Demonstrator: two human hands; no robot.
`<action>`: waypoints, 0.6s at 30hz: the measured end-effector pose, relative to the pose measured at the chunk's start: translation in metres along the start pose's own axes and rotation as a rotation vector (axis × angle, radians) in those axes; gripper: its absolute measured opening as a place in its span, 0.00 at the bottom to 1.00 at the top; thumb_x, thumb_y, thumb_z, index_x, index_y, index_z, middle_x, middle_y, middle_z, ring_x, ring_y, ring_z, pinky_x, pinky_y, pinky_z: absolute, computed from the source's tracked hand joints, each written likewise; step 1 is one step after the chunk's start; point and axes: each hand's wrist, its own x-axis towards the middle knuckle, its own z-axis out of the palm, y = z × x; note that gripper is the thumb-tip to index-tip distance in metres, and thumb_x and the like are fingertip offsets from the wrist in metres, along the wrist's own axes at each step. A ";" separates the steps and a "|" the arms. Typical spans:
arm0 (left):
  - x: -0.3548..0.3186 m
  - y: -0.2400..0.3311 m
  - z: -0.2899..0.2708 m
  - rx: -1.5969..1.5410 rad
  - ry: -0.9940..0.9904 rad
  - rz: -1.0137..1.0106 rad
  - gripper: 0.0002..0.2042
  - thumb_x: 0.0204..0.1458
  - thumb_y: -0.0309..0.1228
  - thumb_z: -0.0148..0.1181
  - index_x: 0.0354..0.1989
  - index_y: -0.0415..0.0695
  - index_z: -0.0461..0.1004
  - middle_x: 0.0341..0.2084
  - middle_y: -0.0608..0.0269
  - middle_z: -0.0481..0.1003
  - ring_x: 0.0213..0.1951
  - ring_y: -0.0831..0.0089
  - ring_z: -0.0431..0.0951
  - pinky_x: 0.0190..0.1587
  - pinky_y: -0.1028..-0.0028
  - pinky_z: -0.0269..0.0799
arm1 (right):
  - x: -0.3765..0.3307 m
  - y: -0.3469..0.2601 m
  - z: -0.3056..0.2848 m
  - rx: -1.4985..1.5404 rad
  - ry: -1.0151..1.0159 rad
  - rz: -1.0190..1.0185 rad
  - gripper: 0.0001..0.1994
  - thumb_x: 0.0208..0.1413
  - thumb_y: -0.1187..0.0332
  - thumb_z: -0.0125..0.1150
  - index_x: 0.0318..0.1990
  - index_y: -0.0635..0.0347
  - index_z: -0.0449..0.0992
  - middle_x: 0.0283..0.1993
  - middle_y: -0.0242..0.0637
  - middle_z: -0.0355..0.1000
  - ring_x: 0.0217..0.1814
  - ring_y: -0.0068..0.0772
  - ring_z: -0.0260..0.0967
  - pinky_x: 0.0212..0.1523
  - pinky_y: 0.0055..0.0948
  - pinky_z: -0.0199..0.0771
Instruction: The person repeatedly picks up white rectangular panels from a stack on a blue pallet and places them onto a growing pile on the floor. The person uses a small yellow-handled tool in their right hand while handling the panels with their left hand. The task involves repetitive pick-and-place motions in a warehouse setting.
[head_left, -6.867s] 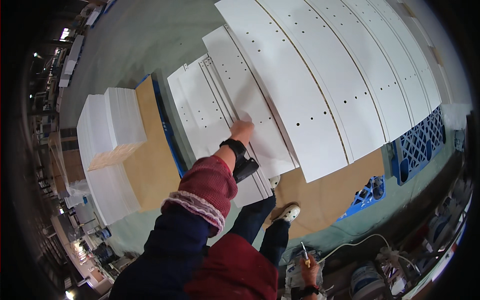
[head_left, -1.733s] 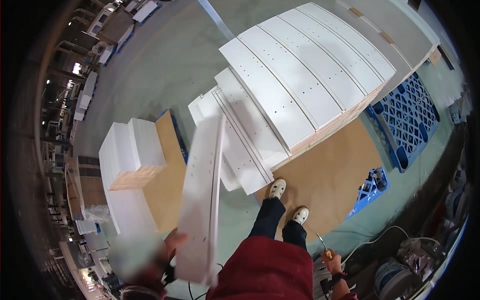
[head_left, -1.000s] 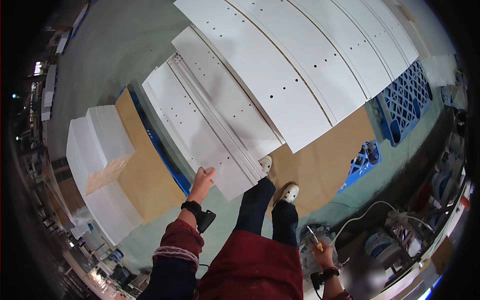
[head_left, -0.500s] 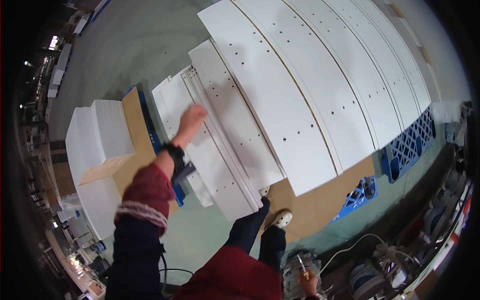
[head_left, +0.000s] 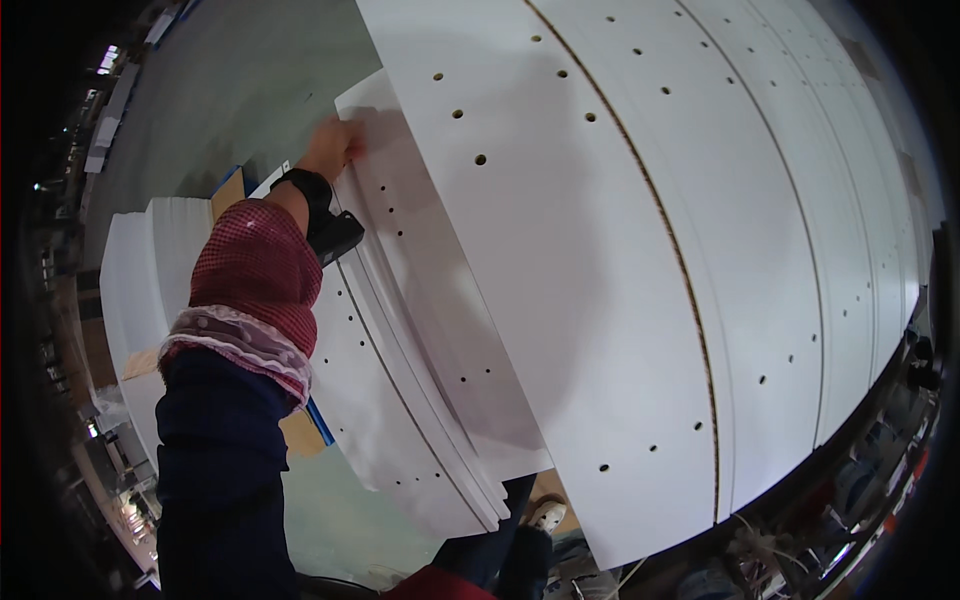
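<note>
My left hand [head_left: 330, 150] reaches over the far end of a narrow white panel [head_left: 430, 300] with small drilled holes. Its fingers look curled together and touch or nearly touch the panel; blur hides what they hold, if anything. A black band with a small dark box [head_left: 336, 238] is strapped at the wrist. Right of that panel, larger white drilled panels [head_left: 530, 260] lie overlapping, their brown raw edges showing. To its left lies another white panel [head_left: 385, 420] with a long groove. My right hand is out of view.
A stack of white boards [head_left: 130, 270] stands at the left, next to a brown sheet [head_left: 228, 192]. One light shoe [head_left: 547, 515] shows below the panels. Cables and equipment [head_left: 765, 550] crowd the lower right.
My view has come closer to the panels. My left hand has moved toward the far end of the narrow panel. My right hand, which held a yellow-handled tool, has left the view.
</note>
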 end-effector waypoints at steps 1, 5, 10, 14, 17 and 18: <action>0.004 0.011 0.007 0.228 -0.006 0.126 0.04 0.44 0.24 0.53 0.28 0.42 0.71 0.22 0.63 0.68 0.25 0.71 0.71 0.24 0.74 0.69 | 0.000 -0.018 0.000 0.002 -0.002 0.012 0.19 0.46 0.61 0.57 0.45 0.58 0.71 0.15 0.44 0.65 0.16 0.28 0.55 0.18 0.35 0.60; 0.004 0.035 0.018 0.565 0.124 0.164 0.07 0.38 0.22 0.55 0.29 0.45 0.72 0.19 0.61 0.66 0.24 0.72 0.69 0.23 0.73 0.66 | 0.004 -0.019 0.010 0.179 0.033 -0.071 0.19 0.46 0.64 0.58 0.47 0.58 0.70 0.17 0.37 0.65 0.20 0.24 0.56 0.20 0.31 0.60; 0.000 -0.002 -0.010 0.316 0.335 -0.009 0.12 0.39 0.22 0.55 0.35 0.45 0.72 0.21 0.61 0.66 0.26 0.72 0.69 0.28 0.71 0.65 | 0.008 -0.041 -0.017 0.118 -0.048 -0.088 0.19 0.47 0.66 0.58 0.49 0.57 0.68 0.20 0.36 0.65 0.22 0.25 0.58 0.22 0.30 0.61; -0.004 0.062 -0.017 0.272 -0.021 0.026 0.11 0.44 0.26 0.54 0.39 0.44 0.70 0.28 0.65 0.66 0.32 0.71 0.69 0.33 0.68 0.66 | -0.005 -0.035 -0.004 0.098 0.053 -0.157 0.18 0.49 0.62 0.56 0.48 0.56 0.69 0.20 0.38 0.66 0.21 0.28 0.59 0.21 0.31 0.61; -0.008 0.108 -0.017 -0.797 0.221 -0.569 0.15 0.47 0.32 0.54 0.45 0.45 0.67 0.31 0.68 0.67 0.32 0.76 0.70 0.35 0.72 0.69 | 0.003 -0.011 0.004 0.079 0.052 -0.029 0.18 0.50 0.57 0.54 0.45 0.58 0.70 0.20 0.40 0.66 0.20 0.31 0.59 0.20 0.33 0.60; -0.013 0.129 -0.004 -0.975 0.188 -0.617 0.14 0.48 0.32 0.55 0.43 0.43 0.67 0.34 0.66 0.66 0.29 0.73 0.70 0.32 0.71 0.68 | 0.005 0.004 0.010 0.063 -0.039 0.009 0.18 0.51 0.54 0.51 0.41 0.60 0.70 0.21 0.41 0.67 0.21 0.34 0.60 0.21 0.36 0.58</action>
